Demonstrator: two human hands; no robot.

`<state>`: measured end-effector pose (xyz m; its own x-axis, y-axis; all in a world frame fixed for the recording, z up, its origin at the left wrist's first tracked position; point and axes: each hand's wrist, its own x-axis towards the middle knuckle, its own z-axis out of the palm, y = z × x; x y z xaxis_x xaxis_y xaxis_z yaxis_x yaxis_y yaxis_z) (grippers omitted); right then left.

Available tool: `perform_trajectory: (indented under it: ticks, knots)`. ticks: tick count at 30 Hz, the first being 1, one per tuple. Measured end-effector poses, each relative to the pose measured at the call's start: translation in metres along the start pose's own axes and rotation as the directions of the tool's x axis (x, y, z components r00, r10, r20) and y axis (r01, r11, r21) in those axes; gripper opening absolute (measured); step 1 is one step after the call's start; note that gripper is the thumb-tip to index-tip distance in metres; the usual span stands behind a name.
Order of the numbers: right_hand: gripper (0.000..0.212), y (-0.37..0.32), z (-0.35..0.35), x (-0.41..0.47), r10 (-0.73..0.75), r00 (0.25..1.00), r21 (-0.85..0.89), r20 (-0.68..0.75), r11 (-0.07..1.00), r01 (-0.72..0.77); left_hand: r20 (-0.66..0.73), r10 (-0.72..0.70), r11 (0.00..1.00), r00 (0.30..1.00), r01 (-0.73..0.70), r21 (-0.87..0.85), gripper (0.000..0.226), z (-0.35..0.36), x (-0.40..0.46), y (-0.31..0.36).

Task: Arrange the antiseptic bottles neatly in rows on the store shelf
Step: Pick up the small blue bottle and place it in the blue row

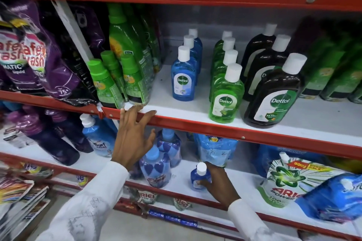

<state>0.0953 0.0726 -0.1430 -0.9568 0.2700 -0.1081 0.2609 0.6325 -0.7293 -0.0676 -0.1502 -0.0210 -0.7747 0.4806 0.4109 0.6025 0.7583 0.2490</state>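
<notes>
On the upper white shelf stand three rows of Dettol antiseptic bottles with white caps, each row running front to back: blue bottles, green bottles and dark brown bottles. My left hand is spread open, its fingertips touching the shelf's red front edge. One shelf lower, my right hand grips a small blue antiseptic bottle standing upright on the lower shelf.
Green bottles and purple detergent pouches crowd the left of the upper shelf, dark green bottles the right. On the lower shelf are blue softener bottles, a Surf bottle and Ariel pouches.
</notes>
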Motion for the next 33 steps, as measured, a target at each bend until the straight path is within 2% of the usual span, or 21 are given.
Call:
perform_trajectory:
  ticks: [4, 9, 14, 16, 26, 28, 33]
  knots:
    - [0.043, -0.052, -0.035, -0.008, -0.087, 0.987, 0.047, -0.136, 0.994, 0.094, 0.026, 0.031, 0.999, 0.999, -0.031, 0.028, 0.064, -0.001, -0.004, -0.013]
    - [0.041, -0.144, -0.093, -0.021, -0.242, 0.901, 0.154, -0.360, 0.937, 0.313, -0.016, -0.024, 0.994, 1.000, 0.022, -0.109, 0.058, 0.000, -0.004, -0.005]
    - [0.041, -0.200, -0.122, 0.005, -0.334, 0.839, 0.097, -0.429, 0.907, 0.410, 0.003, -0.012, 0.992, 1.000, 0.012, -0.125, 0.060, 0.000, -0.006, -0.007]
    - [0.042, -0.209, -0.124, 0.026, -0.353, 0.825, 0.049, -0.441, 0.909, 0.415, 0.013, 0.004, 0.994, 1.000, -0.002, -0.113, 0.061, 0.000, -0.006, -0.010]
    - [0.053, -0.209, -0.106, 0.096, -0.295, 0.866, 0.014, -0.403, 0.945, 0.328, -0.008, 0.041, 0.996, 0.999, -0.042, -0.081, 0.067, 0.002, -0.006, -0.014]
    - [0.057, -0.209, -0.105, 0.097, -0.290, 0.870, 0.033, -0.398, 0.944, 0.329, -0.027, 0.015, 0.990, 1.000, -0.019, -0.139, 0.062, 0.001, -0.004, -0.014]
    - [0.070, -0.193, -0.095, 0.087, -0.215, 0.874, 0.099, -0.435, 0.954, 0.283, -0.084, -0.024, 0.905, 0.996, -0.014, -0.426, 0.050, -0.012, 0.014, 0.000]
